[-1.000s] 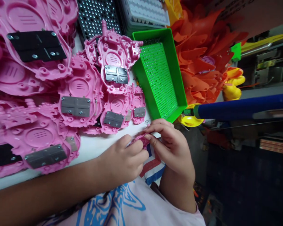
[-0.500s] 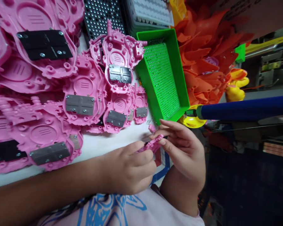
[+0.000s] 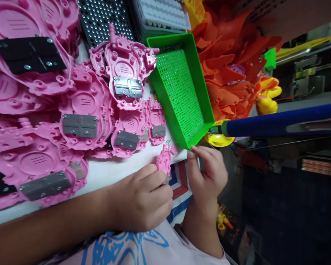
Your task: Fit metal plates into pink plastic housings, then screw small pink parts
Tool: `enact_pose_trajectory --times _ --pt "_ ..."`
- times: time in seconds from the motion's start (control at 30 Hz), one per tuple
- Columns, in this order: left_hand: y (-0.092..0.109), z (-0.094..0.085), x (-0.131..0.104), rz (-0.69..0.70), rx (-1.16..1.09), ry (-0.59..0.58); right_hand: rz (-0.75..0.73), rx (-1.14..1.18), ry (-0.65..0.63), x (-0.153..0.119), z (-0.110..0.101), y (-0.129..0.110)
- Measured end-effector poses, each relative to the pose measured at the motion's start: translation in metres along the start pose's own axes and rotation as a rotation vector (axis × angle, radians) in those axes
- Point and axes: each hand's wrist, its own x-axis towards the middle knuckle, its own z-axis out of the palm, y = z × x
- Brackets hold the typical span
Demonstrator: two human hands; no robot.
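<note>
My left hand [image 3: 143, 200] rests on the white table edge and pinches a small pink plastic shell [image 3: 164, 161], which lies flat by the table's near edge. My right hand [image 3: 208, 173] hovers just right of the shell with fingers curled and slightly apart, its fingertips near the corner of the green perforated tray [image 3: 179, 86]; it holds nothing I can see. Rows of similar pink shells [image 3: 82, 110] with grey metal plates screwed on lie to the left.
A black perforated tray [image 3: 105, 18] and a grey tray [image 3: 162, 14] stand behind. Orange plastic parts [image 3: 231, 70] are heaped right of the green tray. A blue-handled tool [image 3: 278, 123] hangs across the right. Yellow toy pieces [image 3: 266, 99] sit beyond.
Both hands held the pink shell together; now my right hand has let go and drawn back to the right, and the shell lies flat under my left fingers.
</note>
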Motion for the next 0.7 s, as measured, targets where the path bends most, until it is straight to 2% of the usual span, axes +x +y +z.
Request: enact_pose_trajectory --times 0.07,0.2,0.37,0.53,0.7 --pt "0.0 0.0 0.0 0.012 -0.02 -0.002 -0.019 -0.056 0.006 -0.009 0.004 0.0" --pt "-0.001 0.002 -0.001 0.01 -0.032 0.013 -0.002 -0.074 0.123 -0.025 0.013 -0.009" --pt "-0.002 0.004 -0.002 0.008 -0.021 0.026 0.051 -0.073 0.036 -0.032 0.025 -0.011" --pt "-0.003 0.002 0.001 -0.006 0.017 -0.05 0.08 -0.084 0.033 -0.034 0.033 -0.007" --pt "-0.004 0.002 0.002 -0.017 0.041 -0.123 0.075 0.059 0.039 -0.033 0.03 -0.008"
